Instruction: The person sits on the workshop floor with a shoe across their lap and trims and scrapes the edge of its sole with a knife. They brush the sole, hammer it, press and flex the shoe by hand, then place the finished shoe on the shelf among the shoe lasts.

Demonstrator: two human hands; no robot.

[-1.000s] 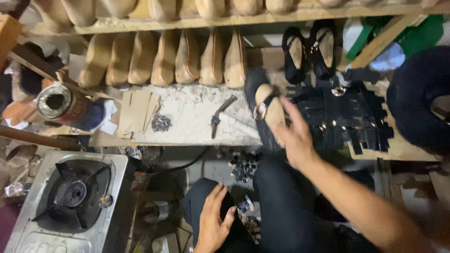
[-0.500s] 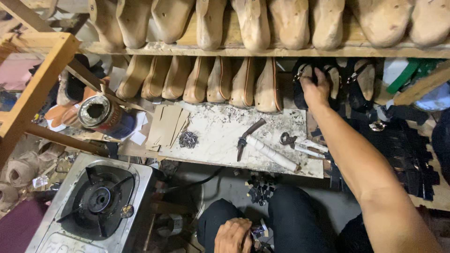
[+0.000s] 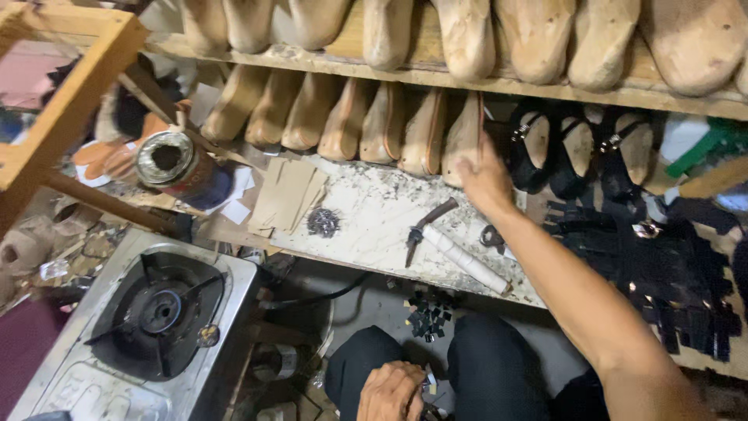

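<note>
My right hand reaches across the work board to the lower shelf. Its fingers close around the end of the rightmost wooden shoe last in that row. My left hand rests curled on my left knee at the bottom edge, with some small pale bits beside its fingers. Under my right forearm on the board lie a dark-handled tool, a white rolled tube and small scissors.
Two shelves hold rows of wooden lasts. Black sandals stand to the right, with black strap pieces below them. A glue tin, cardboard pieces and a gas stove are on the left. A wooden frame juts in at upper left.
My right hand has moved left from the black sandals to the rightmost wooden last. My left hand has curled up on my knee. The view has shifted slightly.
</note>
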